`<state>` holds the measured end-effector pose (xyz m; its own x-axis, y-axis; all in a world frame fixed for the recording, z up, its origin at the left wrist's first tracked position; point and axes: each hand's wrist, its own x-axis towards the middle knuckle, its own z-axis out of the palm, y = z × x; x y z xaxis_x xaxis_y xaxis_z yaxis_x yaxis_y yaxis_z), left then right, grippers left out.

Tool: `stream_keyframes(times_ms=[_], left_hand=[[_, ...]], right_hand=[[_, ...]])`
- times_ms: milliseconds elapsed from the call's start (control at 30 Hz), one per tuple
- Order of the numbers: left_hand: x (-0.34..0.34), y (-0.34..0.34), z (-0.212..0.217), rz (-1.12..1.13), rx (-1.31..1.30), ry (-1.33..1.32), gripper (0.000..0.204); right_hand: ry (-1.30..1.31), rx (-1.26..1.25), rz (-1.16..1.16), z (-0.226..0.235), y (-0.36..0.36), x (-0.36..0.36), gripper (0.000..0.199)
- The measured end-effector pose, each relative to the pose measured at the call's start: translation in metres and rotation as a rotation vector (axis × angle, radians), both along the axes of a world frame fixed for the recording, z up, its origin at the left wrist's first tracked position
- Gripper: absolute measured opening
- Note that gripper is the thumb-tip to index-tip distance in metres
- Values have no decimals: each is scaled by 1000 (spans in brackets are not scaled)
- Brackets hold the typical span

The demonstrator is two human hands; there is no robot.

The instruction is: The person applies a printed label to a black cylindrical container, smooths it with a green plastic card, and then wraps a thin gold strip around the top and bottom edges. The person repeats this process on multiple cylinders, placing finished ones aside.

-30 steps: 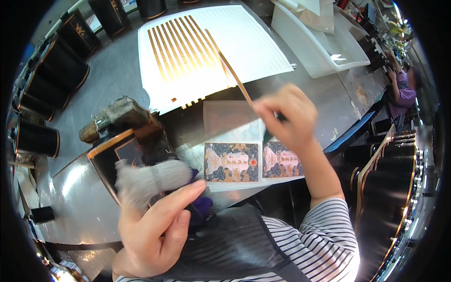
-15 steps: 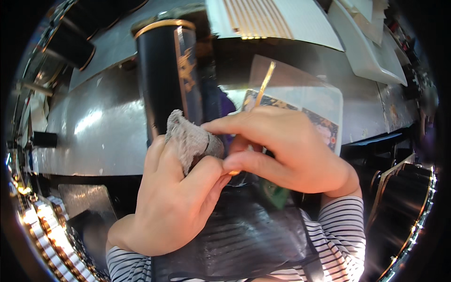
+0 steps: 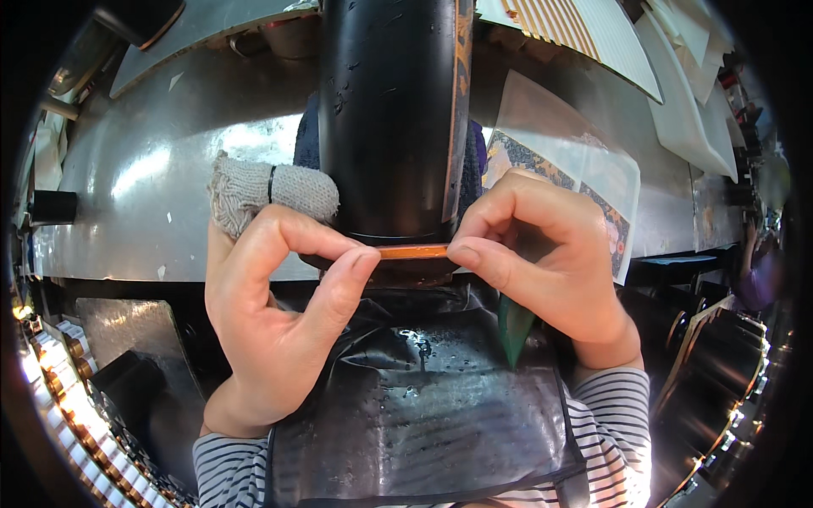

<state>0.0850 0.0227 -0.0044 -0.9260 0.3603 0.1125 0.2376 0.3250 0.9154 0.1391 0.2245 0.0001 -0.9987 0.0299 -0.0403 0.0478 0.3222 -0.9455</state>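
A thin, narrow orange-gold strip [image 3: 412, 251] is stretched level between my two hands. Its left end is pinched between the thumb and forefinger of my left hand [image 3: 275, 313], its right end between those of my right hand [image 3: 550, 262]. Just behind it lies the near end of a black cylinder [image 3: 385, 110], wet with droplets and bearing a gold-patterned band along its right side. A grey knitted cloth roll [image 3: 301, 193], bound with a black band, rests at the other fingers of my left hand; their grip is hidden. A green pointed piece [image 3: 512, 326] sticks out below my right hand.
On the metal table [image 3: 152, 203], a clear plastic sleeve [image 3: 542, 110] with patterned sheets lies to the right. Behind it is a white board [image 3: 584, 34] carrying gold strips, beside a white tray [image 3: 686, 102]. More black cylinders [image 3: 720, 381] stand low right. A black apron [image 3: 423, 423] covers my lap.
My hands have moved apart, with the strip now drawn straight between them. The black cylinder appears closer and farther right. The cloth roll has turned from upright to lying sideways.
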Motion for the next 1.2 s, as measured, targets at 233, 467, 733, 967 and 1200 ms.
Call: stream_keyframes(times_ms=[233, 467, 733, 967, 1200], left_hand=[[-7, -2, -7, 9, -11, -39, 15], [-11, -5, -5, -57, -44, -53, 16], [-17, -2, -23, -50, 356, -219, 39], [-15, -7, -41, -6, 360, -12, 29], [10, -14, -30, -274, -214, 566, 33]], right_hand=[[-9, 37, -3, -3, -1, -5, 11], [11, 70, 3, -5, -2, -8, 15], [-24, 80, -13, 0, -4, -11, 18], [17, 156, 36, 2, 0, -13, 18], [-28, 113, 22, 2, -2, -12, 18]])
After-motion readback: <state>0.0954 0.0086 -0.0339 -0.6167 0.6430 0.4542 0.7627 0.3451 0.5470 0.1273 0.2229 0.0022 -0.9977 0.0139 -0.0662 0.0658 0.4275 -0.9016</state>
